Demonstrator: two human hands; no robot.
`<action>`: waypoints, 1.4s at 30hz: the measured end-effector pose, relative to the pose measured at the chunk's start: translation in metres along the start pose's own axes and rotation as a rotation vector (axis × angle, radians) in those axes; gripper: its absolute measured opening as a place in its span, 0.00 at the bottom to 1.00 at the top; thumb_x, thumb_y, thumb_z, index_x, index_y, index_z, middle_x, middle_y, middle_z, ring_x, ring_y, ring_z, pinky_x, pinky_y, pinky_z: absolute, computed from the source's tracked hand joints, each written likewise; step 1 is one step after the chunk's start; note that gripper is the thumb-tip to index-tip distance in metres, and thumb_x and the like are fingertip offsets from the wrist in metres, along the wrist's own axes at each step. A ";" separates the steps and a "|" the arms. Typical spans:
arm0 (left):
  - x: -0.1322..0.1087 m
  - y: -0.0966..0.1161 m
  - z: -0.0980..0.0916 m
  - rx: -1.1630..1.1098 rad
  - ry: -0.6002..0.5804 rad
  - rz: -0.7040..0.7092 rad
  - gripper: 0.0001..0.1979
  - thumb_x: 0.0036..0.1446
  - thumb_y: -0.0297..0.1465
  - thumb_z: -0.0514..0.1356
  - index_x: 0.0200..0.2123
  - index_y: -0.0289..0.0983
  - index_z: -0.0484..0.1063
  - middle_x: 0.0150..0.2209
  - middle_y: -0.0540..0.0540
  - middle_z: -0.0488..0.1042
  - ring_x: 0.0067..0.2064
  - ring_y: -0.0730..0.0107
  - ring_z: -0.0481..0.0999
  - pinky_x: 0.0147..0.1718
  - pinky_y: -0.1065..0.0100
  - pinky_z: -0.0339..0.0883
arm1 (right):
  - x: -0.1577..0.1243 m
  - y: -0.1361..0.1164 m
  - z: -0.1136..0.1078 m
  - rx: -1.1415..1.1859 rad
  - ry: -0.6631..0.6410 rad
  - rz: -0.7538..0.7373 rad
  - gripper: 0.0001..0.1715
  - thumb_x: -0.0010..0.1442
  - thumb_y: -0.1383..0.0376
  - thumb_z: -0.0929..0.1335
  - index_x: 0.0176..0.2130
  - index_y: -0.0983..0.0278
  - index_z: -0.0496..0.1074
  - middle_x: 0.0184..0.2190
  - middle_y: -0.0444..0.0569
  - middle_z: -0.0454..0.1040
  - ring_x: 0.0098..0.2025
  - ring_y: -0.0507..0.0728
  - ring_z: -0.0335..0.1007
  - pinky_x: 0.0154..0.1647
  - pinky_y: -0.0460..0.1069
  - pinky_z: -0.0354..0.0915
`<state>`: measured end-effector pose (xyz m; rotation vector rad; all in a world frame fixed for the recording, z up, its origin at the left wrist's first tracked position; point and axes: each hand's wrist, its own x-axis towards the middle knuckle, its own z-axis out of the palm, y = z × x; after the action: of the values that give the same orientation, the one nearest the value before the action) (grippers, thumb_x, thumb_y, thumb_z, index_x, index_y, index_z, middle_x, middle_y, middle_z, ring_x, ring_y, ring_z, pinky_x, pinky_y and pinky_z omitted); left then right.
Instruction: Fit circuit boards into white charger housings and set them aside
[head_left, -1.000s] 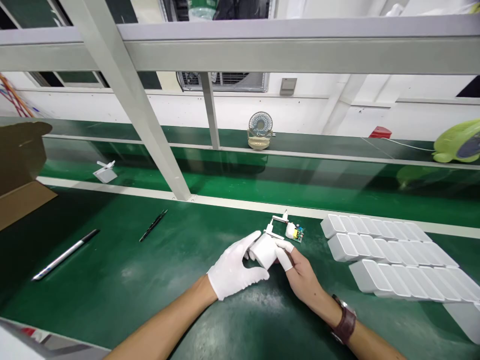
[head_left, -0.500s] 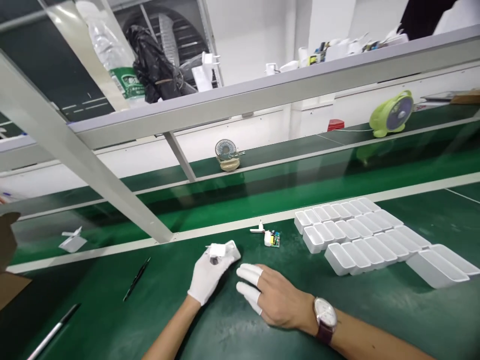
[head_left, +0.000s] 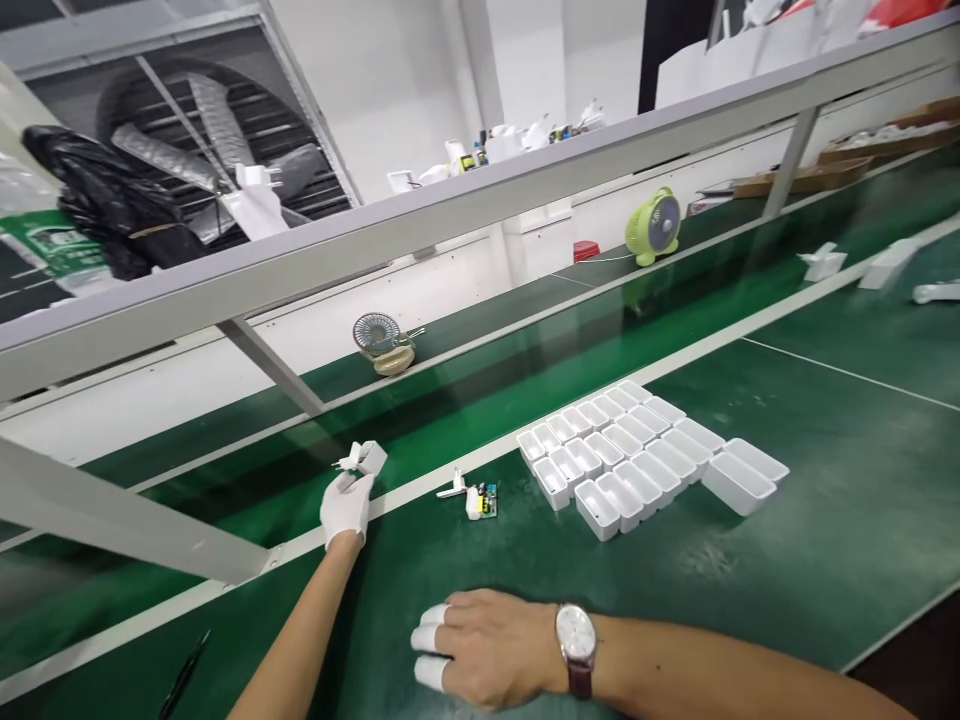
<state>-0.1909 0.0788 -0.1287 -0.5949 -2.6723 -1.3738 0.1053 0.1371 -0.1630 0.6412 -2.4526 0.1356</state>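
My left hand [head_left: 346, 512], in a white glove, reaches out over the pale strip at the bench edge. Its fingers close round a white plug adapter case [head_left: 371, 459], with a plug part with pins at its left end. My right hand [head_left: 487, 648] lies palm down on the green bench, its fingers spread a little, white covers on several fingertips and nothing visible in it. Between the hands and the strip sit a small circuit board [head_left: 486, 500] with a white block on it and a small white plug piece [head_left: 454, 486].
Rows of open white plastic cases [head_left: 626, 450] stand to the right. A black pen [head_left: 184, 675] lies at lower left. Beyond the strip is a green belt [head_left: 480, 385]. A grey upright [head_left: 135, 510] and an overhead shelf [head_left: 420, 195] frame the space. Two small fans stand behind.
My left hand has moved forward and left with the adapter case, from over the bench to above the belt. My right hand has drawn back nearer to me. The view has swung right.
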 end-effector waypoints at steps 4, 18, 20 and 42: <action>-0.026 0.007 0.008 -0.067 0.006 0.009 0.19 0.59 0.40 0.61 0.48 0.34 0.65 0.41 0.44 0.73 0.45 0.56 0.77 0.46 0.56 0.74 | 0.000 0.003 0.007 0.008 -0.020 0.012 0.10 0.66 0.61 0.65 0.42 0.64 0.72 0.43 0.50 0.76 0.42 0.55 0.70 0.39 0.50 0.65; -0.176 0.160 0.067 0.290 -0.990 0.818 0.24 0.58 0.32 0.60 0.59 0.48 0.69 0.35 0.52 0.78 0.32 0.67 0.76 0.35 0.66 0.67 | 0.006 0.006 0.001 -0.046 -0.109 -0.031 0.07 0.64 0.64 0.65 0.37 0.62 0.73 0.35 0.44 0.76 0.37 0.57 0.72 0.30 0.51 0.62; -0.176 0.163 0.076 0.348 -0.967 0.813 0.17 0.58 0.32 0.60 0.51 0.47 0.74 0.33 0.52 0.79 0.33 0.64 0.78 0.33 0.66 0.66 | 0.006 0.006 -0.001 -0.060 -0.088 -0.044 0.08 0.64 0.64 0.65 0.38 0.63 0.74 0.35 0.45 0.77 0.38 0.58 0.72 0.34 0.52 0.63; -0.135 0.000 -0.062 0.148 -0.215 0.510 0.14 0.59 0.45 0.62 0.33 0.41 0.78 0.62 0.43 0.66 0.57 0.50 0.73 0.59 0.46 0.67 | -0.007 0.048 -0.005 0.009 0.251 0.552 0.22 0.68 0.65 0.63 0.60 0.66 0.65 0.57 0.61 0.69 0.61 0.65 0.63 0.59 0.61 0.65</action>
<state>-0.0734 -0.0114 -0.1241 -1.3524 -2.4767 -1.0087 0.0901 0.1832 -0.1607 -0.0658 -2.3190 0.4161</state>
